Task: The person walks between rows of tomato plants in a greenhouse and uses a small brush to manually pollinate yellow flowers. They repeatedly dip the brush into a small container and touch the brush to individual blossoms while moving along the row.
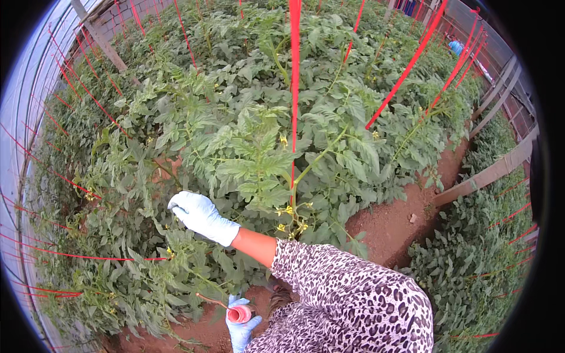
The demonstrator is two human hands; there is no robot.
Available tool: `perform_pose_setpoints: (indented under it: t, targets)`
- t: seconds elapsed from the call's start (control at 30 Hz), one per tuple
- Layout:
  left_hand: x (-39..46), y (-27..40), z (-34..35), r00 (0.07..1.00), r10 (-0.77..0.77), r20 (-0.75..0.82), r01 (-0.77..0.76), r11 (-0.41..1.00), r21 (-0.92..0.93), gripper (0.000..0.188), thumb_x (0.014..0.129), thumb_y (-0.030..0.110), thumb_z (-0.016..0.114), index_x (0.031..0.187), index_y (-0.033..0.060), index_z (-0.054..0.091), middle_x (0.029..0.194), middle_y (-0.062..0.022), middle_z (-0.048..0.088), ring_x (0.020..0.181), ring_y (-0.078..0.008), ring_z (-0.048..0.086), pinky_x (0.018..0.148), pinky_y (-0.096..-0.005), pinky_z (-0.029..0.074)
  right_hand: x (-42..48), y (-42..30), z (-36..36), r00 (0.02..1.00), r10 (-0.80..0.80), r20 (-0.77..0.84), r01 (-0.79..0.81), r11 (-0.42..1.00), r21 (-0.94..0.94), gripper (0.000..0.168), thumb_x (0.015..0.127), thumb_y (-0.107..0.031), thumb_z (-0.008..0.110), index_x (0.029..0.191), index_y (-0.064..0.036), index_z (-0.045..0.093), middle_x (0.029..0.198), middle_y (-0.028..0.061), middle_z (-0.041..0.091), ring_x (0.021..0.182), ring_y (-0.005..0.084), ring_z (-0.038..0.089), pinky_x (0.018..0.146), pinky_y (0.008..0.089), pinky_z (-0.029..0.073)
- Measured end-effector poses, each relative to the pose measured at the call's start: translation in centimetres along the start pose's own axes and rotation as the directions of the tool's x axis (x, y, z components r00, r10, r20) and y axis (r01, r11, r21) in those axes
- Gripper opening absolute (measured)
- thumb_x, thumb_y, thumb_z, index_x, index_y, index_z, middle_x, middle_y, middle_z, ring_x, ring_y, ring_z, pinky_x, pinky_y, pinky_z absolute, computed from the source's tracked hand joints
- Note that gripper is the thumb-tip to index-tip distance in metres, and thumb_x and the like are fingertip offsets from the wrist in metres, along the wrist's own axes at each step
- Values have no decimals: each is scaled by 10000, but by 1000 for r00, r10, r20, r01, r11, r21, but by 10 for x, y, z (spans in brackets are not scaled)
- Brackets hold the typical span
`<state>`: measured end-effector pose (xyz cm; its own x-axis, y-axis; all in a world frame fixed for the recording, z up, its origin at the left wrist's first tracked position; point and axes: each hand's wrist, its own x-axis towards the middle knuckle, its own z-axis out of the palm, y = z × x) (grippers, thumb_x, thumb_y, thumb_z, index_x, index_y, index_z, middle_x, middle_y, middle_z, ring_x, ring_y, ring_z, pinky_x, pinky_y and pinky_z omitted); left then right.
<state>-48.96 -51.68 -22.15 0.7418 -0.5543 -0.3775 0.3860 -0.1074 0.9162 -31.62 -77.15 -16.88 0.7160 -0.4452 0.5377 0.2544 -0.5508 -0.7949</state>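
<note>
My left hand (240, 332), in a light blue glove, grips a small bottle (239, 313) low in the view. The bottle's round mouth faces up, and its inside looks pink-red. A thin brown stick (212, 301) slants out to the left from beside the bottle's rim. Over the foliage at left centre reaches my right hand (196, 215), also gloved, with its fingers curled downward. Its fingertips are hidden, so what lies between them does not show. Tomato leaves (154, 220) surround it. Yellow tomato flowers (287, 211) hang on a stem to its right.
Red strings (295, 88) run up from many tomato plants (260, 167). Brown soil (388, 225) forms a path at right, crossed by a wooden post (485, 178). Plastic sheeting (17, 110) curves along the left. Another post (99, 37) stands at upper left.
</note>
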Motion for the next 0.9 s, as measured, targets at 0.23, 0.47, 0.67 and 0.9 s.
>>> perform_pose_setpoints:
  t: [0.23, 0.47, 0.67, 0.9]
  targets:
    - [12, 16, 92, 951, 220, 216, -235, 971, 49, 718, 443, 89, 842, 1109, 41, 578, 1455, -193, 387, 1323, -353, 395, 1095, -492, 297, -143, -45, -196, 969, -5, 248, 17, 999, -46, 80, 835, -128, 566, 906, -94, 579, 865, 86, 582, 798, 295, 608, 699, 392, 498]
    - [12, 19, 221, 906, 315, 283, -304, 949, -83, 740, 459, 144, 892, 1126, 33, 591, 1428, -136, 441, 1319, -274, 419, 1099, -433, 326, -283, 0, -395, 839, 424, 340, -126, 760, -637, 175, 782, -133, 590, 949, -91, 619, 875, 88, 584, 869, 279, 594, 733, 404, 493]
    - [15, 9, 315, 850, 310, 426, -304, 949, -85, 818, 469, 172, 912, 1202, 27, 580, 1452, -142, 411, 1334, -257, 399, 1097, -408, 313, -270, 20, -513, 991, 122, -46, -124, 764, -633, 181, 761, -83, 627, 938, -46, 624, 982, 132, 609, 968, 321, 573, 820, 407, 481]
    - [13, 8, 357, 858, 234, 458, -241, 970, -44, 978, 496, 149, 911, 1356, 24, 463, 1355, -63, 506, 1317, -214, 412, 1097, -382, 309, -136, 74, -542, 875, 437, -207, -445, 896, 11, 126, 883, -81, 523, 912, -10, 623, 785, 84, 619, 653, 149, 586, 636, 285, 468]
